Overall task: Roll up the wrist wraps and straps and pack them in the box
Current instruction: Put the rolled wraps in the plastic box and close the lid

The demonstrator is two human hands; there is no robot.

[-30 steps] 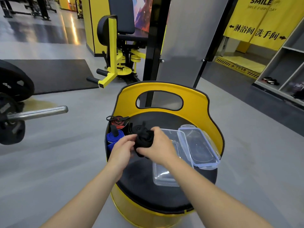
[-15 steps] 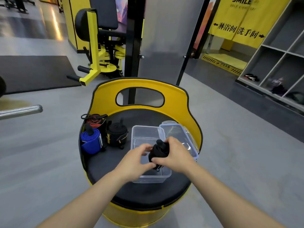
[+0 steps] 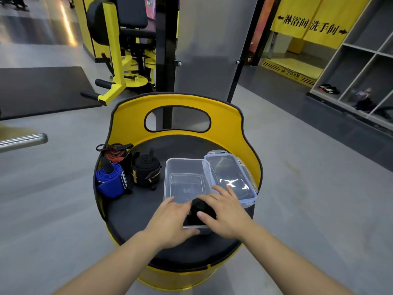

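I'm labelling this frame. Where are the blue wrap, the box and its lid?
blue wrap (image 3: 110,182): head view, rolled side.
box (image 3: 184,165): head view, far rim.
lid (image 3: 230,177): head view, clear middle panel.

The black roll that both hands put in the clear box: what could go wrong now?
1. The black roll sits at the near end of the clear box, with nothing visibly fastening it; when the left hand and right hand let go, it may unwind.
2. The box lies near the seat's front edge; downward pressure there might tip or slide it.
3. The lid lies close beside the right hand, so it could get knocked.
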